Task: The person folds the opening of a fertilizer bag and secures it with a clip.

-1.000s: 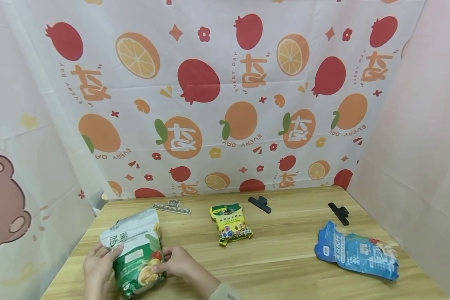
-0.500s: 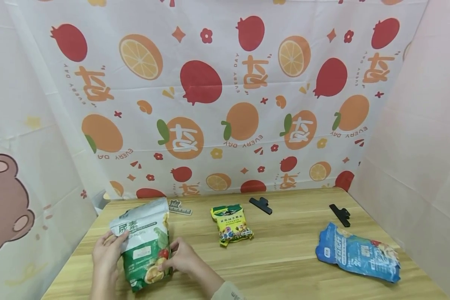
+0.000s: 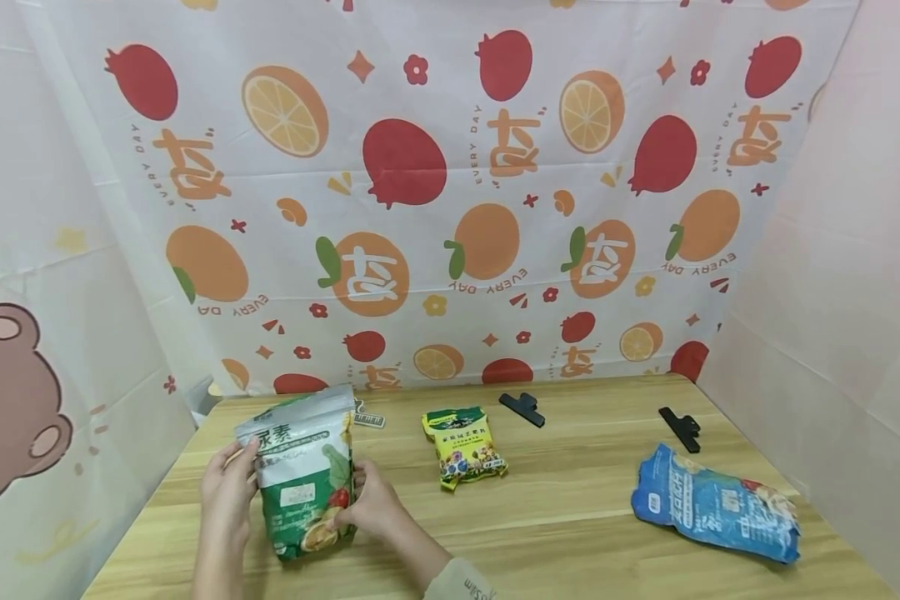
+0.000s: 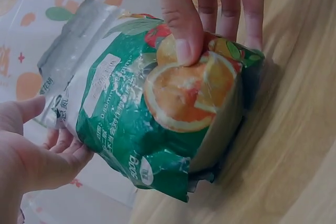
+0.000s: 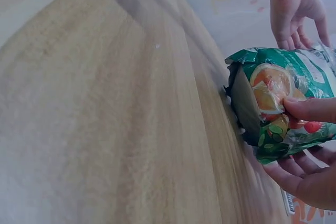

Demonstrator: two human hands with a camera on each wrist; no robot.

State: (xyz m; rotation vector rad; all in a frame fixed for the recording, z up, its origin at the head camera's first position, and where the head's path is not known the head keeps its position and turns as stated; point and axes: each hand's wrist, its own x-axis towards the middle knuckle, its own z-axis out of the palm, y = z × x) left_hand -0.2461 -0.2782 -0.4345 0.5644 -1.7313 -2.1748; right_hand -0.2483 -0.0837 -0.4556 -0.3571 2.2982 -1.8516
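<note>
A green and white fertilizer bag point(image 3: 297, 500), printed with vegetables and a cut orange, stands nearly upright at the left of the table. My left hand point(image 3: 228, 492) grips its upper left side, thumb on the front. Lower down on the right side, my right hand point(image 3: 375, 504) holds it, thumb pressed on the printed front and fingers behind. The left wrist view shows the right thumb on the orange picture of the bag point(image 4: 131, 95). In the right wrist view the bag's folded bottom point(image 5: 244, 103) faces the camera. Whether the bottom touches the table cannot be told.
A small yellow-green packet point(image 3: 463, 447) lies mid-table, with a black clip point(image 3: 522, 409) behind it. At the right are a blue bag point(image 3: 716, 507) and another black clip point(image 3: 680, 429). A piano-key clip point(image 3: 370, 420) is partly hidden behind the fertilizer bag. A printed curtain point(image 3: 420, 250) hangs behind the table.
Both hands have carried the fertilizer bag right and farther back, tipping it more upright. It now covers more of the piano-key clip. The other packages stay put.
</note>
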